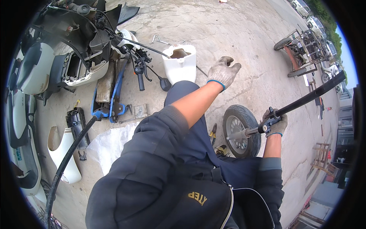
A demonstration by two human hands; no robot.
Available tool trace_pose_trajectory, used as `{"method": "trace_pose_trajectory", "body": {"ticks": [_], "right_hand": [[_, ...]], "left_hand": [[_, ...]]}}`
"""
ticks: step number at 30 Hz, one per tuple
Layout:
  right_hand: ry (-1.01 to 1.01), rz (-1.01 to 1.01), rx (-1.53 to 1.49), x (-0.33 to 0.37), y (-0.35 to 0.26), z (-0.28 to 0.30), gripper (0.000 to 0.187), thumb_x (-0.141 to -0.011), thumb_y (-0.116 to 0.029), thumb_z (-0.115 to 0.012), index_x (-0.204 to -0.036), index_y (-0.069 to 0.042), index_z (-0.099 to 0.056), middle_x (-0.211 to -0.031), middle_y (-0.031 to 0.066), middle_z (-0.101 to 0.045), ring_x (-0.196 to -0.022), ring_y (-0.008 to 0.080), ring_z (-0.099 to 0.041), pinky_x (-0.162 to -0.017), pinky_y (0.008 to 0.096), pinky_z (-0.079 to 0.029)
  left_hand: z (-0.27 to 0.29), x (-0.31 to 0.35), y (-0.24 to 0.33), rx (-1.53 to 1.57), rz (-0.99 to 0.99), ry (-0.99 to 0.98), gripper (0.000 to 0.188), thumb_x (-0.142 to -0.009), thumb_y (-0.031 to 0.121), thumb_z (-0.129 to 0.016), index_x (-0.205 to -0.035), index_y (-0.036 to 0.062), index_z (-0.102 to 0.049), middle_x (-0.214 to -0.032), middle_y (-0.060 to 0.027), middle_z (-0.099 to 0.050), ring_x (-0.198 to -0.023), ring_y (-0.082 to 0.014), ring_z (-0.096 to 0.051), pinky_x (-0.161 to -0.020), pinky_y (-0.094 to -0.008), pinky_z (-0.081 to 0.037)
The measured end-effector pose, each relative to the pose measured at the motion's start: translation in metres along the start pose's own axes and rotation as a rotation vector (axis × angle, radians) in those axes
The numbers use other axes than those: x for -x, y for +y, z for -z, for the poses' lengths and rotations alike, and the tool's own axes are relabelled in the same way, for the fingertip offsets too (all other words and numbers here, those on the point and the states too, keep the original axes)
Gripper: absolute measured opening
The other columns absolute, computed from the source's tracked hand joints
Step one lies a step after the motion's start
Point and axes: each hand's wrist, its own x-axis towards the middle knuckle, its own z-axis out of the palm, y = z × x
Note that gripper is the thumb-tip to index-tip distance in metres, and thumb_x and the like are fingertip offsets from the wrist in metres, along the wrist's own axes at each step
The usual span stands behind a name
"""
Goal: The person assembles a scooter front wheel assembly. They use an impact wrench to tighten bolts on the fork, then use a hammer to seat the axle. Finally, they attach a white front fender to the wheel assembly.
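My left hand (222,72), in a soiled knitted glove, is held out over the concrete with its fingers bent and apart, nothing in them. It is nearest to a white plastic body panel (180,68) standing just to its left. My right hand (280,124), gloved too, is wrapped round a wheel fork at its black clamp. From there a long black tube (310,95) slants up to the right. The fork's silver lower end (239,135) meets the hub of a small spoked wheel with a black tyre (251,133), upright by my legs. Part of the grip is hidden.
A partly stripped scooter (82,72) with handlebar and cables fills the far left, by a blue metal stand (118,91). Pliers (213,131) lie near my foot. A white curved panel (65,156) rests at left. A wheeled frame (303,53) stands far right.
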Motion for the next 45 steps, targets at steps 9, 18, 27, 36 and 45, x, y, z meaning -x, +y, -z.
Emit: {"method": "trace_pose_trajectory", "body": {"ticks": [9,18,27,36,45], "right_hand": [[0.136,0.054,-0.034,-0.035,-0.01,0.011,0.042,-0.097,-0.036,-0.05,-0.099,0.003,-0.065,-0.098,0.0234,-0.07,-0.082,0.0383,-0.07,-0.072,0.0478,-0.064],[0.138,0.042,-0.064,-0.081,0.034,-0.025,0.045,-0.101,-0.044,-0.045,-0.115,-0.003,-0.06,-0.11,0.0238,-0.067,-0.101,0.0422,-0.068,-0.088,0.0575,-0.058],[0.168,0.212,-0.052,-0.102,0.075,-0.073,0.04,-0.093,-0.028,-0.05,-0.114,0.006,-0.058,-0.109,0.0274,-0.066,-0.098,0.0465,-0.07,-0.092,0.0603,-0.058],[0.188,0.284,-0.226,-0.134,0.039,-0.099,0.046,-0.094,-0.029,-0.052,-0.111,0.014,-0.061,-0.1,0.0313,-0.069,-0.088,0.0419,-0.072,-0.078,0.0525,-0.06],[-0.004,0.298,-0.235,-0.17,0.085,-0.176,0.04,-0.088,-0.03,-0.054,-0.092,0.008,-0.066,-0.093,0.0264,-0.068,-0.082,0.0416,-0.07,-0.076,0.053,-0.061]], "left_hand": [[0.066,-0.039,-0.035,0.043,0.253,0.288,0.056,-0.091,0.042,-0.071,-0.136,0.0072,-0.069,-0.136,-0.0197,-0.071,-0.127,-0.0351,-0.067,-0.111,-0.0405,-0.05],[0.146,-0.045,-0.094,-0.318,0.407,0.321,0.053,-0.091,0.04,-0.07,-0.137,0.0144,-0.071,-0.135,-0.0156,-0.072,-0.126,-0.0342,-0.068,-0.108,-0.0425,-0.053],[0.141,-0.077,-0.13,-0.606,0.358,0.105,0.059,-0.09,0.04,-0.068,-0.143,0.015,-0.065,-0.141,-0.0159,-0.067,-0.13,-0.0343,-0.064,-0.112,-0.0417,-0.05],[0.136,-0.128,-0.163,-0.797,0.355,-0.071,0.069,-0.093,0.039,-0.07,-0.154,0.0112,-0.052,-0.155,-0.0127,-0.056,-0.136,-0.0329,-0.061,-0.112,-0.0426,-0.051],[0.143,-0.161,-0.155,-0.927,0.336,0.001,0.045,-0.096,0.035,-0.071,-0.132,0.0105,-0.065,-0.131,-0.0174,-0.069,-0.117,-0.0355,-0.071,-0.099,-0.0482,-0.058]]}}
